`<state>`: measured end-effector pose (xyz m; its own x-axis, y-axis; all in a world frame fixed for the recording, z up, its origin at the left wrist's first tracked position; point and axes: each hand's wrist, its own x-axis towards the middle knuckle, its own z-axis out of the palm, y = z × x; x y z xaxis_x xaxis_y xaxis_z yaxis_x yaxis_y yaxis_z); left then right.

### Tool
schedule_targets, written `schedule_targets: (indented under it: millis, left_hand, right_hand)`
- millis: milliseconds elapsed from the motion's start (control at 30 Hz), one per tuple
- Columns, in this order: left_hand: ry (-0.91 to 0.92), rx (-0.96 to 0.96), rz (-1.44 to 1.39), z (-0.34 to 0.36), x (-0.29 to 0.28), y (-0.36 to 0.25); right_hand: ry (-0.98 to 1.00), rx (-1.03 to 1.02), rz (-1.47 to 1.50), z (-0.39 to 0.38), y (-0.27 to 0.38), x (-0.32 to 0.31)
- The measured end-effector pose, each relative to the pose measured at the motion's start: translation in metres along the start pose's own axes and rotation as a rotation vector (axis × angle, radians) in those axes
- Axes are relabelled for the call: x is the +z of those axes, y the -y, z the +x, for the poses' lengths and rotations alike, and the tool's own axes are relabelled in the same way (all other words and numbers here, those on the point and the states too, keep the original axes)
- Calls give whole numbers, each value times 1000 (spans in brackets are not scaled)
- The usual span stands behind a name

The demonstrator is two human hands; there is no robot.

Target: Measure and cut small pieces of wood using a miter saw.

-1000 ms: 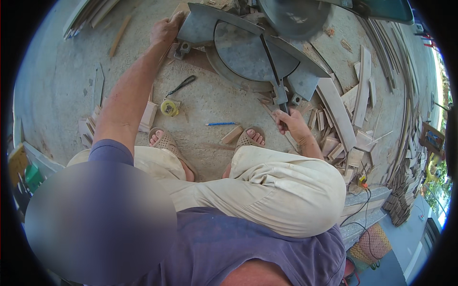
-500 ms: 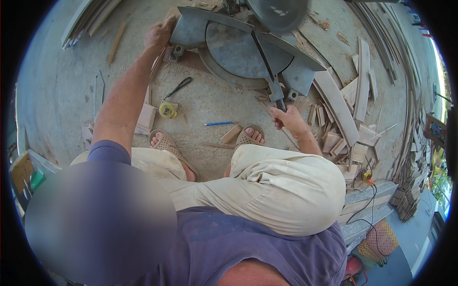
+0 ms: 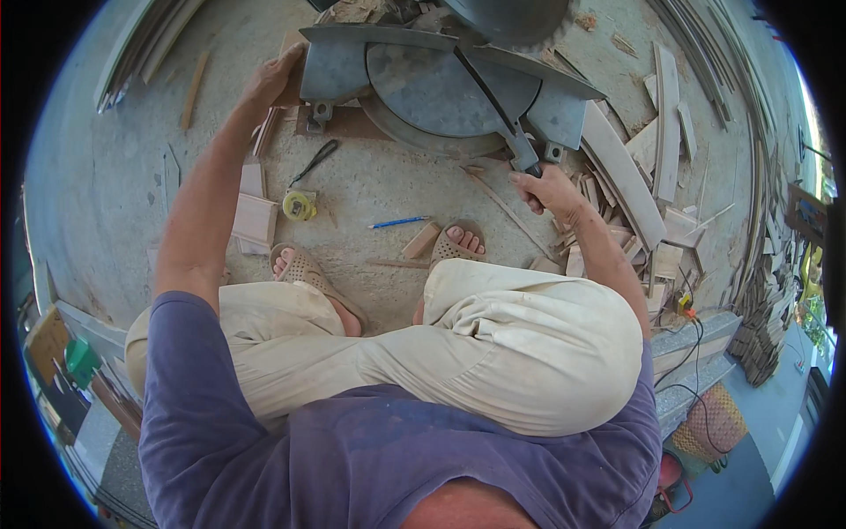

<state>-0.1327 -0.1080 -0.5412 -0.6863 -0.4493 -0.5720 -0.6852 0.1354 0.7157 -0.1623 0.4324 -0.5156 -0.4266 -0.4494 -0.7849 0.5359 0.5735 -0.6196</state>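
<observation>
A metal mitre saw (image 3: 411, 79) stands on the floor ahead of me, with its round blade housing (image 3: 502, 19) at the top. My left hand (image 3: 271, 75) grips a brown wooden piece (image 3: 291, 85) beside the saw's left end. My right hand (image 3: 543, 188) is closed on the dark handle at the front of the saw table. A yellow tape measure (image 3: 300, 205) with a black strap, a blue pencil (image 3: 398, 222) and a small wood block (image 3: 421, 240) lie between the saw and my sandalled feet.
Pale offcuts (image 3: 621, 176) cover the floor at right. Long strips lie at both upper sides (image 3: 145, 48). A cord with an orange connector (image 3: 686, 301) runs beside a stone step. A woven basket (image 3: 709, 419) sits at lower right, and a green plastic item (image 3: 81, 361) at far left.
The whole view has turned slightly anticlockwise, with saw and floor items shifting together. My left hand appears lower and further left; my right hand is still at the handle.
</observation>
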Motion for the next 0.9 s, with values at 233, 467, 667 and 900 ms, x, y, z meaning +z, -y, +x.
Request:
schedule_targets:
  millis: [233, 467, 667, 900]
  left_hand:
    - [-64, -17, -71, 23, 7, 19]
    - [-77, -35, -36, 17, 7, 15]
    - [-172, 2, -143, -25, 44, 26]
    - [-190, -3, -251, -31, 48, 27]
  right_hand:
    - [-191, 6, 379, 1, -5, 83]
    - [-242, 9, 675, 22, -1, 194]
    - [-294, -8, 399, 8, -9, 124]
    - [-409, -48, 420, 14, -11, 135]
